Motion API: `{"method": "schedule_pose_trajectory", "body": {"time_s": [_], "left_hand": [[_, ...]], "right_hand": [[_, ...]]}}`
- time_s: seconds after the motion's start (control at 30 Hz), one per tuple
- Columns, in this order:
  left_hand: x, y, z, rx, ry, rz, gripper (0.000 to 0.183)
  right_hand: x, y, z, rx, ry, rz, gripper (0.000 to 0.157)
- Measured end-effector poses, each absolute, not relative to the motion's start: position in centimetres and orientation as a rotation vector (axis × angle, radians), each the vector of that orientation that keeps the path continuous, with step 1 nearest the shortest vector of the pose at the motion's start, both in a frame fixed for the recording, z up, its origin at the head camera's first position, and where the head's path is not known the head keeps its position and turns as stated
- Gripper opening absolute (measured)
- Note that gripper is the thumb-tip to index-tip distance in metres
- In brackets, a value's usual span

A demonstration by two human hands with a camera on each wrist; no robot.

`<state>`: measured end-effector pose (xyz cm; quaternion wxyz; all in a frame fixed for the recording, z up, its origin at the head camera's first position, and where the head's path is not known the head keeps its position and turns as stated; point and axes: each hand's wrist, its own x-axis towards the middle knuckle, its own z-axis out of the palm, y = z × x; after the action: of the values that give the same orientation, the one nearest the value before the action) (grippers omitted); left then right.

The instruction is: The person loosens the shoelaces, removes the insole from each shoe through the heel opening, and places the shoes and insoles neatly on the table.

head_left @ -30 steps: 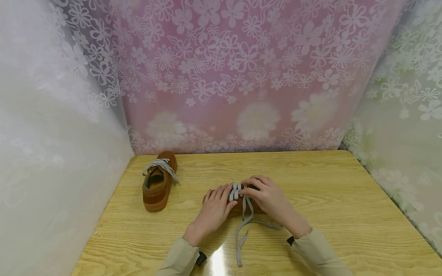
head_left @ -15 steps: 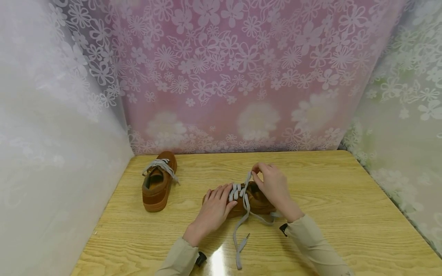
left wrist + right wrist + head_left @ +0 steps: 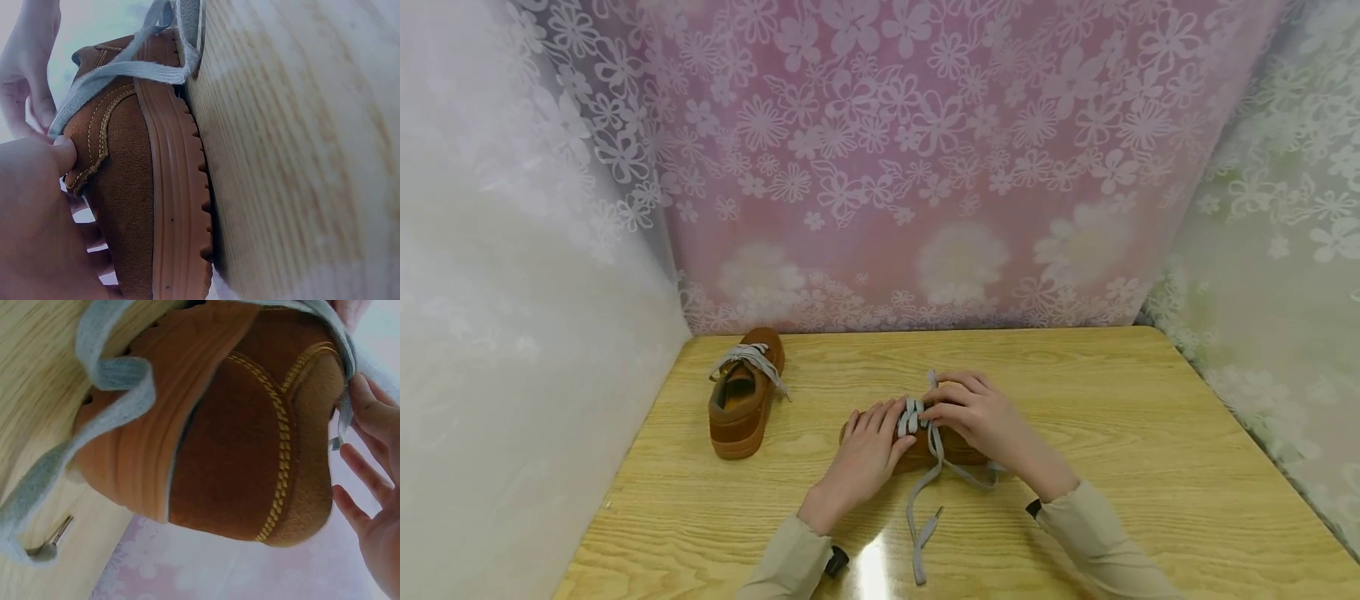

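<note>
A brown suede shoe [image 3: 916, 455] lies on the table with its toe to the left. My left hand [image 3: 859, 463] grips its front part, fingers over the top and thumb beside the lacing. In the left wrist view the thumb [image 3: 64, 153] presses near the stitched eyelet edge. My right hand [image 3: 983, 423] reaches over the shoe opening, its thumb and fingertips pinching the grey shoelace [image 3: 347, 350] by the top eyelets. One lace end pokes up beyond these fingers. The other trails down the near side onto the table, its metal tip [image 3: 64, 529] showing in the right wrist view.
A matching brown shoe [image 3: 741, 421] stands at the back left of the wooden table [image 3: 1075, 375], its grey laces lying loosely across it. Flower-patterned curtains [image 3: 880, 208] enclose the back and both sides.
My right hand raised a lace end up and away from the shoe, then came back down to the eyelets. The near lace shifted slightly. My left hand stayed in place.
</note>
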<state>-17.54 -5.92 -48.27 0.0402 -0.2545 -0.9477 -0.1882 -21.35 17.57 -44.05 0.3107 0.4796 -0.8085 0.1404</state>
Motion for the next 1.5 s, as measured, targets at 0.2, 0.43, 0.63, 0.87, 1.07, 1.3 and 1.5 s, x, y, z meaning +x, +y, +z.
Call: {"method": "schedule_pose_trajectory", "body": {"time_s": [0.2, 0.43, 0.63, 0.87, 1.07, 1.3, 1.5], "left_hand": [[-17.5, -5.9, -48.3, -0.774, -2.906, -0.598, 0.061], [-17.5, -5.9, -48.4, -0.771, -2.896, -0.597, 0.061], [-17.6, -5.8, -48.3, -0.775, -2.88, -0.582, 0.061], [-17.6, -5.9, -48.4, -0.778, -2.891, -0.578, 0.061], [-17.6, -5.9, -48.4, -0.772, -2.895, -0.586, 0.061], [-17.6, -5.9, -48.4, -0.77, -2.896, -0.605, 0.061], [-17.6, -5.8, -48.4, -0.768, -2.899, -0.595, 0.061]], "right_hand": [[-23.2, 17.1, -44.2, 1.112, -2.106, 0.386, 0.018], [-25.4, 17.5, -43.2, 0.565, -2.247, 0.508, 0.011], [-24.4, 17.7, -43.5, 0.873, -2.281, 0.526, 0.029], [-22.9, 18.1, -43.8, 1.336, -2.172, 0.499, 0.039], [-23.0, 17.7, -43.9, 1.294, -2.157, 0.489, 0.021], [-24.3, 17.2, -42.8, 0.799, -2.139, 0.58, 0.015], [-24.5, 17.9, -42.5, 0.821, -2.225, 0.615, 0.028]]}}
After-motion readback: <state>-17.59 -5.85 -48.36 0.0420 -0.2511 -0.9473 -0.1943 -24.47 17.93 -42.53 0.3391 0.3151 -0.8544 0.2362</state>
